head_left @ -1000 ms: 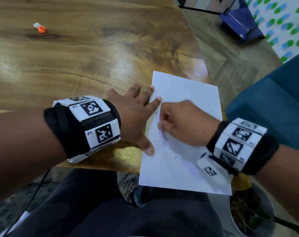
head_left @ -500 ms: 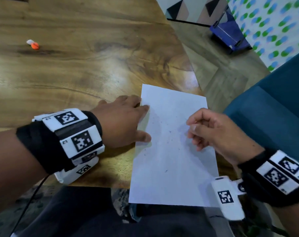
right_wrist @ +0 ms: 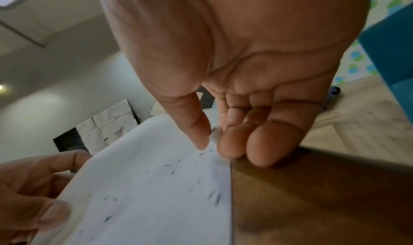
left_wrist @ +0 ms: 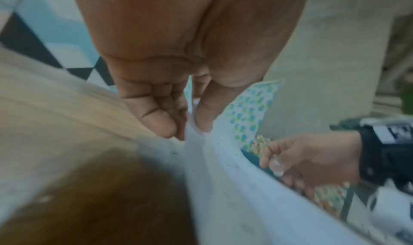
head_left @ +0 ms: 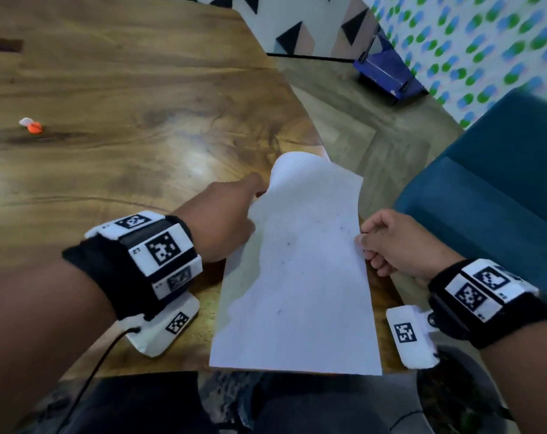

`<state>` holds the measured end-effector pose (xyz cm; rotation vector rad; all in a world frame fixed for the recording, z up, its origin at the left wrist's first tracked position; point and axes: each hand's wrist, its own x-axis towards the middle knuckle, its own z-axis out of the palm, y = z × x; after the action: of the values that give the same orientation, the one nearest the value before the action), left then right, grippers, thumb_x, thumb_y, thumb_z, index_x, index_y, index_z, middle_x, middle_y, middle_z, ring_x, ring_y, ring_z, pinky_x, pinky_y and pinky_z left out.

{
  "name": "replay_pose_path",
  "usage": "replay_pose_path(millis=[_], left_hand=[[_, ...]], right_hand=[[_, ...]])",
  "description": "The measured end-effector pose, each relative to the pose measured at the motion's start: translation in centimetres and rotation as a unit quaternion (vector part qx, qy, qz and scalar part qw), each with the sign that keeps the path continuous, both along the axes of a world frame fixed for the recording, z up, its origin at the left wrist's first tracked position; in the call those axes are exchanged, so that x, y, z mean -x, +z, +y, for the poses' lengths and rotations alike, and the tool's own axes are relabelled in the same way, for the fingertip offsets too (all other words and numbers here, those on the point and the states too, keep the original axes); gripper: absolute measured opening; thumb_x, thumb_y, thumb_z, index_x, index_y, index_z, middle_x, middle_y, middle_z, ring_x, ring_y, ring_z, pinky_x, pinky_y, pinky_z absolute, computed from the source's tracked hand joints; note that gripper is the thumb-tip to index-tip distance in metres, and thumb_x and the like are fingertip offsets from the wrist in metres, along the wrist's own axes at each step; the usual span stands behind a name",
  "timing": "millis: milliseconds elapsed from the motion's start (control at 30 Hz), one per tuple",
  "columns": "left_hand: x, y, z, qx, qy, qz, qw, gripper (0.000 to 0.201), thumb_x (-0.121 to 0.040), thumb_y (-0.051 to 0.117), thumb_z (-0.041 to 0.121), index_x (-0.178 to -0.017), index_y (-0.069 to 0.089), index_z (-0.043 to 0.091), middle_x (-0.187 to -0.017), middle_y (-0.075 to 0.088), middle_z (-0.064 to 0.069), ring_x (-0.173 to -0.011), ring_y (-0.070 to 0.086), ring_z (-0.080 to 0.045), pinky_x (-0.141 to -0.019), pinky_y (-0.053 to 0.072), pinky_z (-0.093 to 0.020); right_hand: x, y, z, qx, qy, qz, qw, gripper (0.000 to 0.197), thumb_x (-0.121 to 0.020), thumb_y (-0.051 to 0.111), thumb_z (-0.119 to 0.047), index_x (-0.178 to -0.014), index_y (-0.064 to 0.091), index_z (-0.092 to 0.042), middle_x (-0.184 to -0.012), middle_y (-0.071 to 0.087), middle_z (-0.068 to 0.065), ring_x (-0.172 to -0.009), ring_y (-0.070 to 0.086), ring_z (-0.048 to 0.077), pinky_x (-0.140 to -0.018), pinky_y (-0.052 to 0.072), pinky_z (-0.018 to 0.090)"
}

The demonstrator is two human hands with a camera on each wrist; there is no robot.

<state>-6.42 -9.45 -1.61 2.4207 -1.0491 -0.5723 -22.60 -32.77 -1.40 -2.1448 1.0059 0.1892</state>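
Note:
A white sheet of paper (head_left: 300, 270) with small dark specks lies at the near right corner of the wooden table (head_left: 125, 126). Its far part is lifted and curled. My left hand (head_left: 234, 214) pinches the sheet's left edge between thumb and fingers, seen close in the left wrist view where the paper (left_wrist: 223, 178) bends upward. My right hand (head_left: 388, 242) pinches the right edge, thumb on top and fingers curled beneath; in the right wrist view the paper (right_wrist: 145, 187) spreads from that pinch toward the left hand (right_wrist: 29, 195).
A small orange and white object (head_left: 32, 125) lies far left on the table. A teal chair (head_left: 491, 195) stands to the right, and a blue box (head_left: 388, 73) sits on the floor beyond. The table's right edge runs just beside the paper.
The left hand went from lying flat on the paper's left edge to pinching it. The right hand moved to the right edge and pinched it. The sheet's far end has risen and curled.

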Motion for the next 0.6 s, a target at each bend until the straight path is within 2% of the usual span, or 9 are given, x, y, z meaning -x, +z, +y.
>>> replay_pose_path(millis=[67,133,200,267,333,400,500,567,600], left_hand=[[-0.5,1.0,-0.2,0.055,0.036,0.032,0.997,0.031,-0.092,0.062,0.011,-0.112,0.050,0.032,-0.098,0.065,0.001,-0.083,0.060,-0.019,-0.060,0.042,-0.031],[-0.9,2.1,-0.3,0.100,0.054,0.037,0.993,0.027,-0.092,0.065,0.012,-0.103,0.050,0.033,-0.090,0.061,0.006,-0.077,0.057,-0.013,-0.058,0.040,-0.030],[-1.4,3.4,-0.1,0.135,0.057,0.022,0.989,0.025,-0.092,0.068,0.015,-0.096,0.049,0.032,-0.087,0.057,0.010,-0.076,0.054,-0.010,-0.058,0.038,-0.031],[-2.1,4.8,0.2,0.173,0.062,0.003,0.983,0.022,-0.089,0.070,0.023,-0.093,0.050,0.030,-0.089,0.059,0.010,-0.078,0.057,-0.012,-0.060,0.040,-0.032],[-2.5,6.3,0.6,0.220,0.070,0.019,0.973,0.023,-0.082,0.068,0.038,-0.099,0.057,0.026,-0.095,0.067,0.006,-0.084,0.065,-0.017,-0.069,0.053,-0.041],[-2.6,8.0,1.1,0.266,0.076,0.041,0.960,0.040,-0.077,0.063,0.045,-0.111,0.061,0.025,-0.105,0.073,0.007,-0.094,0.071,-0.019,-0.080,0.058,-0.051],[-2.5,10.4,1.6,0.341,0.062,0.024,0.938,0.045,-0.077,0.063,0.043,-0.118,0.063,0.024,-0.112,0.074,0.007,-0.101,0.072,-0.019,-0.084,0.058,-0.054],[-2.5,11.6,2.1,0.387,0.048,-0.002,0.921,0.048,-0.080,0.064,0.037,-0.122,0.062,0.014,-0.116,0.073,0.000,-0.104,0.071,-0.023,-0.084,0.058,-0.056],[-2.5,12.1,2.3,0.404,0.044,-0.011,0.914,0.052,-0.081,0.065,0.037,-0.124,0.060,0.008,-0.118,0.072,-0.007,-0.106,0.070,-0.029,-0.083,0.057,-0.058]], right_hand=[[-0.2,0.4,-0.3,-0.042,-0.035,-0.025,0.998,0.016,-0.091,0.068,-0.019,-0.102,0.056,-0.017,-0.074,0.067,0.009,-0.060,0.059,0.019,-0.058,0.055,0.037],[-0.6,1.3,-0.5,-0.115,-0.067,-0.070,0.989,0.015,-0.093,0.065,-0.014,-0.106,0.057,-0.013,-0.072,0.062,0.009,-0.055,0.054,0.017,-0.051,0.050,0.033],[-1.0,2.7,-0.5,-0.149,-0.081,-0.126,0.978,0.005,-0.094,0.062,-0.012,-0.097,0.058,-0.010,-0.069,0.058,0.008,-0.052,0.049,0.015,-0.048,0.043,0.030],[-1.4,4.6,-0.6,-0.117,-0.080,-0.184,0.973,0.010,-0.095,0.060,-0.011,-0.085,0.058,-0.010,-0.064,0.057,0.006,-0.051,0.046,0.015,-0.047,0.039,0.029],[-1.9,6.7,-0.5,-0.068,-0.063,-0.237,0.967,0.019,-0.094,0.062,-0.012,-0.075,0.060,-0.011,-0.060,0.058,0.003,-0.051,0.046,0.015,-0.046,0.039,0.028],[-2.0,8.8,-0.2,-0.026,-0.039,-0.283,0.958,0.022,-0.093,0.064,-0.013,-0.071,0.064,-0.013,-0.061,0.059,0.003,-0.050,0.047,0.013,-0.046,0.041,0.026],[-1.7,11.6,0.2,0.022,-0.007,-0.356,0.934,0.029,-0.093,0.064,-0.011,-0.064,0.066,-0.016,-0.061,0.061,0.003,-0.049,0.048,0.013,-0.044,0.043,0.024],[-1.3,12.9,0.4,0.037,0.006,-0.399,0.916,0.024,-0.089,0.066,-0.016,-0.065,0.065,-0.014,-0.061,0.062,0.003,-0.050,0.049,0.015,-0.045,0.044,0.025],[-1.0,13.3,0.5,0.041,0.009,-0.417,0.908,0.021,-0.086,0.067,-0.022,-0.067,0.066,-0.014,-0.061,0.063,0.003,-0.050,0.050,0.016,-0.045,0.044,0.026]])
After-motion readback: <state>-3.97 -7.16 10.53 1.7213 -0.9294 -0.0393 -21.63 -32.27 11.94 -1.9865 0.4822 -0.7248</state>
